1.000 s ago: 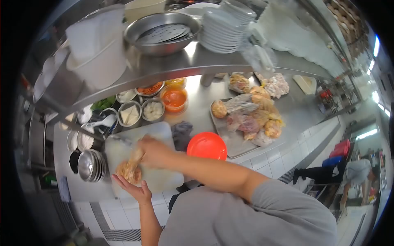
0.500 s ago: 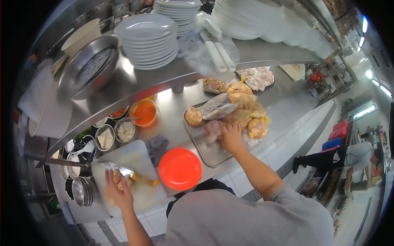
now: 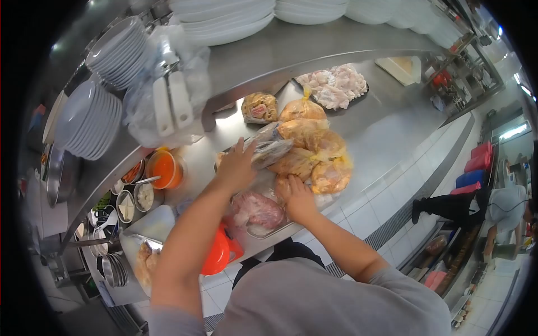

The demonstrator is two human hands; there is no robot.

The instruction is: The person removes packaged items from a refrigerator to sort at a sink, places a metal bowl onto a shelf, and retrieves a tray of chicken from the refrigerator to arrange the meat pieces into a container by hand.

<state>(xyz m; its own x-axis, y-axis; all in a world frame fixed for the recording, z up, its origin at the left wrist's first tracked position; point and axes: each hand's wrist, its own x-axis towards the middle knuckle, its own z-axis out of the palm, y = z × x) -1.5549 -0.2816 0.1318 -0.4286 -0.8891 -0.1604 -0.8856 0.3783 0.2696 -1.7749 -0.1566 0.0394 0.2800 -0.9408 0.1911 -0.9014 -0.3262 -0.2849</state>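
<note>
My left hand (image 3: pixel 237 166) lies with its fingers spread at the near end of a grey-looking plastic bag (image 3: pixel 272 148) on the metal tray (image 3: pixel 268 232). My right hand (image 3: pixel 297 200) has its fingers bent over a bag of yellowish food (image 3: pixel 286 182); its fingertips are partly hidden. Between my forearms, a clear bag of raw pink meat (image 3: pixel 256 210) rests at the tray's near side. More knotted bags of orange-yellow food (image 3: pixel 330 177) are heaped to the right and behind my hands.
Raw pale meat pieces (image 3: pixel 337 85) fill a black tray at the back. To my left are a red plate (image 3: pixel 216 255), a cutting board (image 3: pixel 151 226) with food and a knife on it, and a tub of orange liquid (image 3: pixel 165 170). An overhead shelf (image 3: pixel 314 45) carries stacked plates.
My left hand has moved from the cutting board across to the tray. The pink meat bag now lies nearer me, left of my right hand. The view has shifted right.
</note>
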